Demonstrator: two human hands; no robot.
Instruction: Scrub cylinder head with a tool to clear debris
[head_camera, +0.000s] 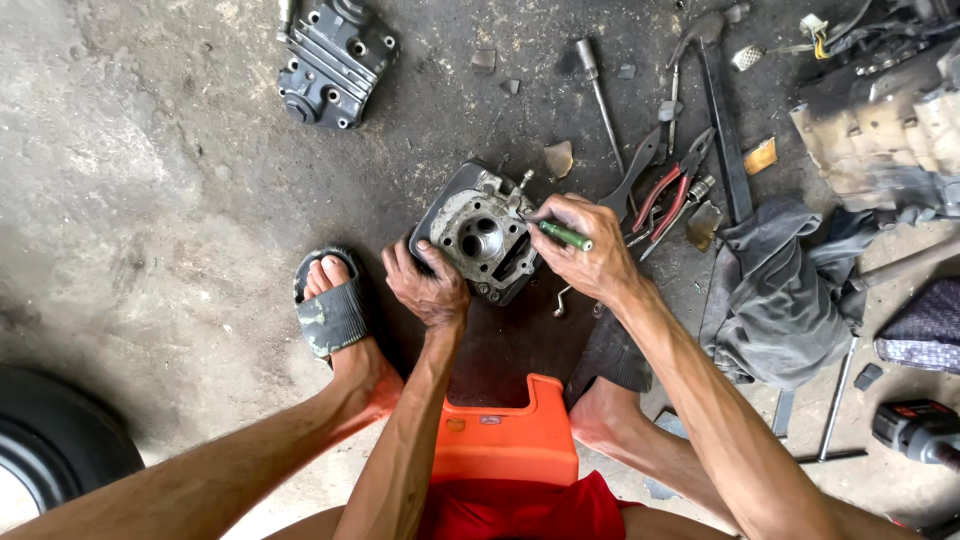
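A grey metal engine cylinder block (482, 232) with a round bore stands tilted on the oily concrete floor between my feet. My left hand (428, 285) grips its lower left edge and holds it steady. My right hand (585, 250) is closed around a green-handled screwdriver (565, 236), with the tip set against the block's right side near a stud.
A dark cylinder head cover (335, 62) lies at the top left. Red-handled pliers (672, 190), a socket extension (600, 95) and other tools lie to the right, beside a grey rag (775, 290). I sit on an orange stool (505, 435). A tyre (50, 440) is at the lower left, a power tool (915, 430) at the lower right.
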